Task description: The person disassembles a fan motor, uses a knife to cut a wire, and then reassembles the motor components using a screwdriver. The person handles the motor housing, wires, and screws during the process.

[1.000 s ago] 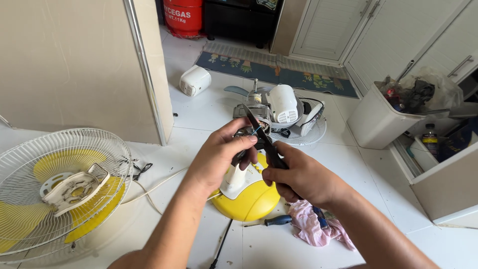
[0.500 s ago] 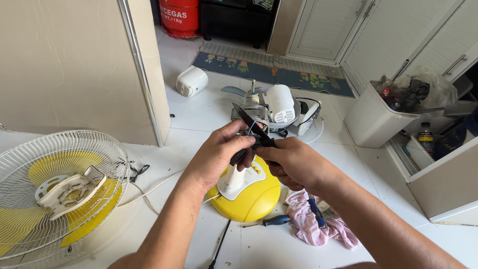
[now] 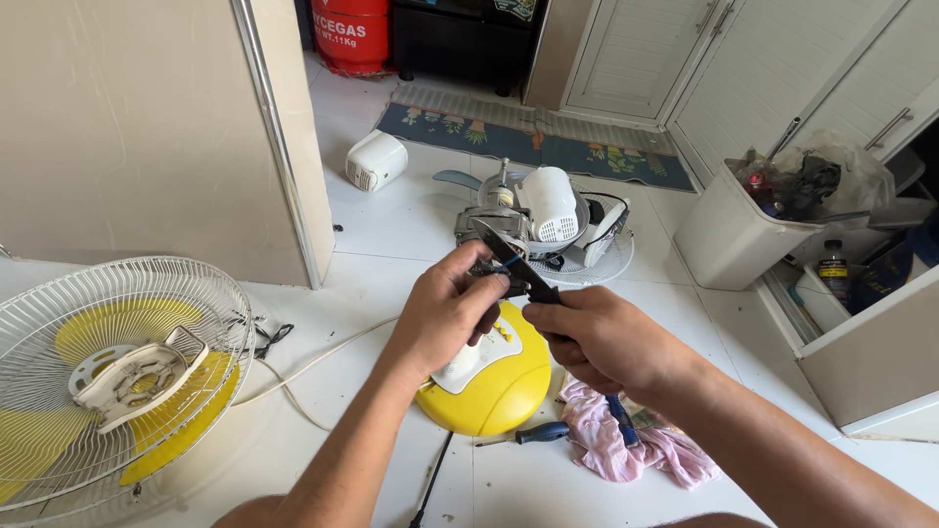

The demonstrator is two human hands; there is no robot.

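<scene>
Pliers (image 3: 509,262) gripped in right hand (image 3: 602,337), tips at small part pinched by left hand (image 3: 445,313).

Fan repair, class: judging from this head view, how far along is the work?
Done: the wire guard is off and the motor lies apart from the yellow base. In hand: the left hand holds a small wired part while the right hand works pliers on it. Left: everything remains unassembled.
</scene>
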